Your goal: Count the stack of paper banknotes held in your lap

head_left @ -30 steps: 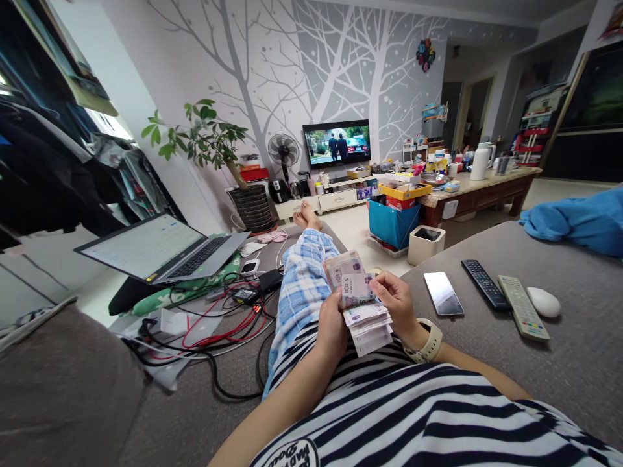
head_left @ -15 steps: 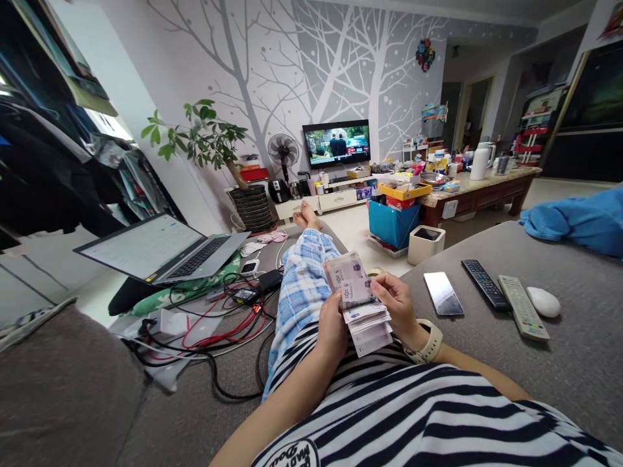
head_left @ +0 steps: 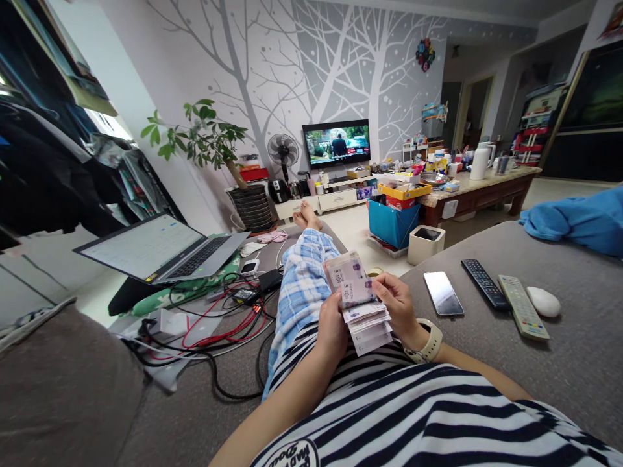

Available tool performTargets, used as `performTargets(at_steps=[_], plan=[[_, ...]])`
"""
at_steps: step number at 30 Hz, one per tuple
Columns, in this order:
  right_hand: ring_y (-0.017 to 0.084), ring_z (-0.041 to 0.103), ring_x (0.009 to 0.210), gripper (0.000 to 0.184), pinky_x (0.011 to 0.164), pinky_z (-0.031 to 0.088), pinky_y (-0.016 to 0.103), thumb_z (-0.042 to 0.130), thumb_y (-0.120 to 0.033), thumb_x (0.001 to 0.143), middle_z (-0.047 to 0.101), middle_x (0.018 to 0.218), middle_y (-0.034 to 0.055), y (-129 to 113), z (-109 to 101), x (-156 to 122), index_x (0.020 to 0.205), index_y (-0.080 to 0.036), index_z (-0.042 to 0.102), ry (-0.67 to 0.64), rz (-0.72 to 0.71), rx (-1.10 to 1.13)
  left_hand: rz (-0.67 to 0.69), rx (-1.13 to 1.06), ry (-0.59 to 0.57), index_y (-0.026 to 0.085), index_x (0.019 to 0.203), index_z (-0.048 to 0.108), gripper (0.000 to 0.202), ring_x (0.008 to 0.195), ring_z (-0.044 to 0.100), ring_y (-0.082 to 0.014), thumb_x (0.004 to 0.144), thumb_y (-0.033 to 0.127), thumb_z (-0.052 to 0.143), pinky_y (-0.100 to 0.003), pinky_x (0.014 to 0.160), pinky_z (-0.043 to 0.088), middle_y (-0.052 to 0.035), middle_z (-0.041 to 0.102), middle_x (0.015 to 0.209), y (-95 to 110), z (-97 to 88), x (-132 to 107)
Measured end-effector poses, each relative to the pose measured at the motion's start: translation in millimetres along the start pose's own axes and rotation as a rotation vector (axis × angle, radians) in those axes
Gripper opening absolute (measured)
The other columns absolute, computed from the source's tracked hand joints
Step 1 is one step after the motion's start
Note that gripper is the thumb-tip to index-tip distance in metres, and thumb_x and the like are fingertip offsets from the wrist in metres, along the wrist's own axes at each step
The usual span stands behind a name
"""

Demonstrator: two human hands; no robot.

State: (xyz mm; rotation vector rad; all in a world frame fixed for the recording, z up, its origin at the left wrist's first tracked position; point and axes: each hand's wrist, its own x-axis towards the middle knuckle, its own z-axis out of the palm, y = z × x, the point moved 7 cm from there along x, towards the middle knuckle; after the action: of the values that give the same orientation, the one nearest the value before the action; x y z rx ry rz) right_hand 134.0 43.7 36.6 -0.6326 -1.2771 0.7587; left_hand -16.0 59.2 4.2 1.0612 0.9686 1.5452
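A stack of purple-and-white banknotes [head_left: 357,298] is fanned over my lap, above my striped shirt and blue plaid trousers. My left hand [head_left: 331,327] is closed round the stack's left side from below. My right hand [head_left: 400,305], with a pale watch on its wrist, pinches the top note at its right edge with thumb and fingers. Both hands touch the notes.
On the grey sofa [head_left: 559,363] to my right lie a phone [head_left: 442,293], two remotes [head_left: 506,295] and a white mouse [head_left: 544,301]. To my left are an open laptop [head_left: 163,250] and tangled cables [head_left: 219,318]. A TV [head_left: 337,143] and a cluttered table [head_left: 467,185] stand ahead.
The top note has slid slightly under my right thumb; both hands stay in place on the stack. The picture on the TV has changed.
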Motion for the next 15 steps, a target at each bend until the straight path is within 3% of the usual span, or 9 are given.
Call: performTargets(at_steps=[9, 15], plan=[[0.013, 0.038, 0.055, 0.031, 0.053, 0.033, 0.026, 0.059, -0.042, 0.09, 0.045, 0.058, -0.0039, 2.7, -0.5, 0.3, 0.068, -0.021, 0.056, -0.017, -0.006, 0.03, -0.001, -0.046, -0.033, 0.015, 0.067, 0.071, 0.026, 0.07, 0.06, -0.0236, 0.075, 0.037, 0.06, -0.033, 0.068, 0.045, -0.0073, 0.071, 0.068, 10.4, 7.9, -5.7], [0.013, 0.037, 0.055, 0.031, 0.052, 0.032, 0.026, 0.059, -0.043, 0.09, 0.045, 0.058, -0.0039, 2.1, 0.2, 0.0, 0.068, -0.02, 0.056, -0.018, 0.002, 0.036, 0.022, -0.001, -0.004, 0.016, 0.063, 0.07, 0.023, 0.074, 0.061, -0.0239, 0.073, 0.035, 0.063, -0.033, 0.07, 0.046, -0.008, 0.071, 0.071, 8.2, 2.0, -2.2]])
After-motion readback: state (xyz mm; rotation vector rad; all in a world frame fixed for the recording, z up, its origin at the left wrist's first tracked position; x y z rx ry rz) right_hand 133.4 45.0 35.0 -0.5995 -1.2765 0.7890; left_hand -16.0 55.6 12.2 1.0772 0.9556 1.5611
